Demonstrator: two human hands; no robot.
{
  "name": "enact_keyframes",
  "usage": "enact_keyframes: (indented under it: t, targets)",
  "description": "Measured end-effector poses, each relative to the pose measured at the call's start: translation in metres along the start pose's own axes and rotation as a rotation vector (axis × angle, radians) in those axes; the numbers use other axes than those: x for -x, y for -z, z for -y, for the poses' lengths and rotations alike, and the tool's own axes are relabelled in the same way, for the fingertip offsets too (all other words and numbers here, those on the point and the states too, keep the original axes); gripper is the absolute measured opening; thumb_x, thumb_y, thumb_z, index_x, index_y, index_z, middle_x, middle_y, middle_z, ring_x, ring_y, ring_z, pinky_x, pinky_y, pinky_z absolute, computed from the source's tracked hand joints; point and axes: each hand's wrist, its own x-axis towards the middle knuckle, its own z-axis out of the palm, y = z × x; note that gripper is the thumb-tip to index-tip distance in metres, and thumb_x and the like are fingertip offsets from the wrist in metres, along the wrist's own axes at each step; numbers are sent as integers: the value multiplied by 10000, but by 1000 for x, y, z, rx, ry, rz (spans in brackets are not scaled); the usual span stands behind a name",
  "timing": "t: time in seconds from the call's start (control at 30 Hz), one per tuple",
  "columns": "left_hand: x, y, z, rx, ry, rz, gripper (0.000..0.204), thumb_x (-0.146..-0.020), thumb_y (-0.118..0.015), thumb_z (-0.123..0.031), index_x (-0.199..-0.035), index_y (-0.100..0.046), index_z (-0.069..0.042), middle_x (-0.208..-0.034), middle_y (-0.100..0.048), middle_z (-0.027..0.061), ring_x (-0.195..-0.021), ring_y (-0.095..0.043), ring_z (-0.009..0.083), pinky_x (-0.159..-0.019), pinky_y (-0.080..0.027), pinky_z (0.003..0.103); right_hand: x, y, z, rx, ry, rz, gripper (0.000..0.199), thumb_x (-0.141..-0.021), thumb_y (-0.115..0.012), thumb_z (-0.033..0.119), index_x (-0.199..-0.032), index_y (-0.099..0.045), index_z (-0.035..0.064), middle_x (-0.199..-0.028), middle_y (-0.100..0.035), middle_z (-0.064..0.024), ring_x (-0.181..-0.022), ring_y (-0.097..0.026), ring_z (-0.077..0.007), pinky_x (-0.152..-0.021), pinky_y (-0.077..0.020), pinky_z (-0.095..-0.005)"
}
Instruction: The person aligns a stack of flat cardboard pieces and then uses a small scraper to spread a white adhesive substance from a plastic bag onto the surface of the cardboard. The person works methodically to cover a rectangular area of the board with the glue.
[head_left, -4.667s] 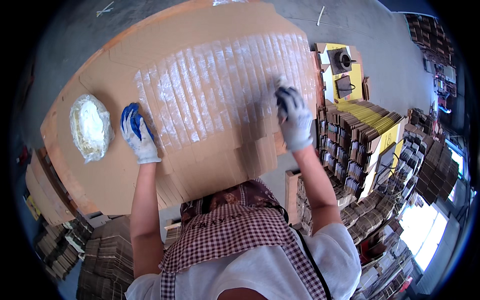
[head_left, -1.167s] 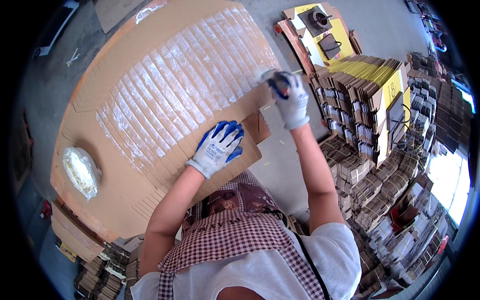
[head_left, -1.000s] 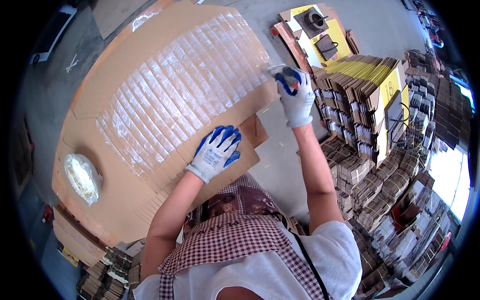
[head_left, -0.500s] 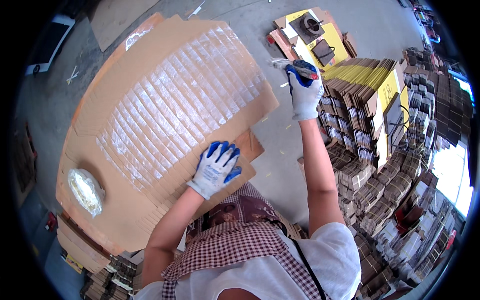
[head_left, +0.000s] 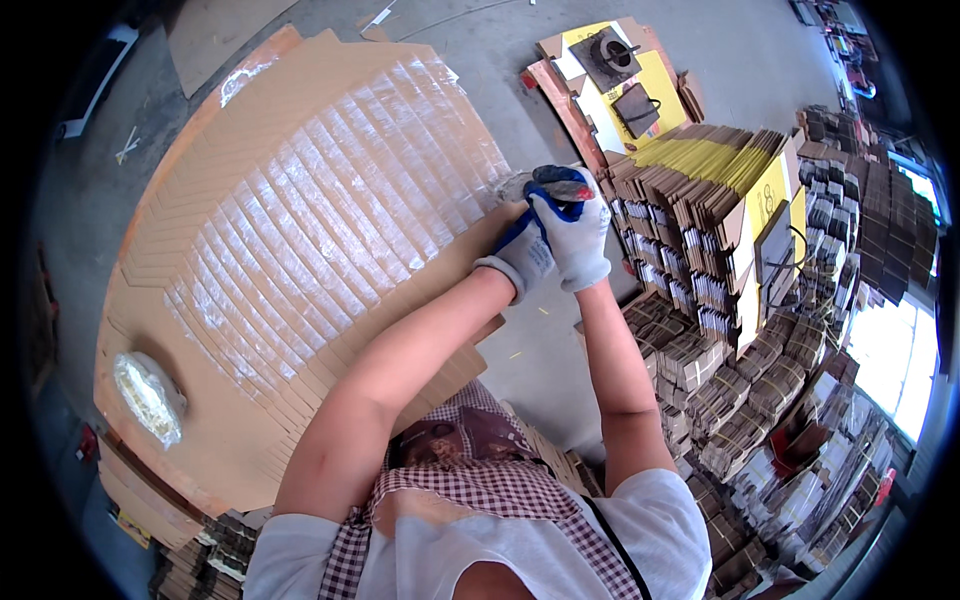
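While both gloved hands meet at the right edge of the fanned cardboard sheets point(head_left: 320, 230), the head view shows them pressed together over one small item. Right hand point(head_left: 578, 232), white glove with blue palm, is closed around a small grey-brown tool point(head_left: 545, 185) whose tip sticks out to the left; exact kind too small to tell. Left hand point(head_left: 522, 252) sits just under and against the right one, fingers curled, touching the glove and the tool end; whether it grips anything itself, cannot tell. Cardboard sheets lie overlapped like shingles on the floor point(head_left: 480, 50), each strip glossy with a wet-looking clear coat, bare brown margins around. Hands hover at the sheets' right corner, just beside it. Lower left on the bare cardboard lies a crumpled clear plastic bag point(head_left: 148, 396). Right of the hands stand stacks of folded brown and yellow boxes point(head_left: 700, 210), more bundled stacks point(head_left: 760, 400) below them, well packed together. Checked apron point(head_left: 470, 500) and white shirt fill the bottom edge.
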Motion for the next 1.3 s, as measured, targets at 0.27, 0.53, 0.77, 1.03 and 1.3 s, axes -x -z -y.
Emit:
enact_keyframes:
  t: [0.27, 0.53, 0.77, 1.03, 1.3]
  targets:
    - [-6, 4, 12, 140, -291, 245, 207, -956, -547, -207, -1071, -717, -180, -1137, -703, 39, -1039, -622, 224, -860, -442, 403, -11, 31, -7, 340, 118, -78, 333, -799, -794, 105, -1100, -653, 71, -1067, -652, -138, -965, -672, -339, -838, -545, -400]
    - [-12, -10, 4, 414, -121, 331, 402, -1011, -494, -246, -1388, -559, -123, -1444, -553, 98, -1318, -519, 222, -1062, -416, 406, -21, 11, -10, 485, 291, 29, 330, -807, -776, 87, -1119, -669, 88, -1098, -662, -150, -1001, -664, -373, -872, -545, -407]
    - [1, -20, 12, 91, -84, -333, 213, -950, -562, -217, -1081, -726, -182, -1076, -725, 41, -1004, -667, 204, -881, -469, 372, -45, -29, 8, -31, 173, 261, 404, -782, -823, 132, -1155, -685, 66, -1126, -682, -140, -1006, -680, -311, -904, -536, -373]
    - [3, 4, 16, 256, -196, -35, 93, -892, -608, -215, -827, -673, -219, -799, -667, -35, -769, -642, 180, -793, -458, 356, -105, -35, 28, -165, -1, 103, 319, -849, -781, 75, -1150, -682, 36, -989, -726, -72, -898, -693, -154, -815, -558, -285]
    - [0, 2, 12, 303, -205, 37, 102, -878, -605, -199, -835, -696, -218, -838, -683, -32, -769, -651, 183, -817, -458, 384, -156, -65, 10, 222, 146, 143, 361, -819, -781, 153, -1131, -642, 34, -1052, -683, -141, -937, -684, -313, -845, -550, -391]
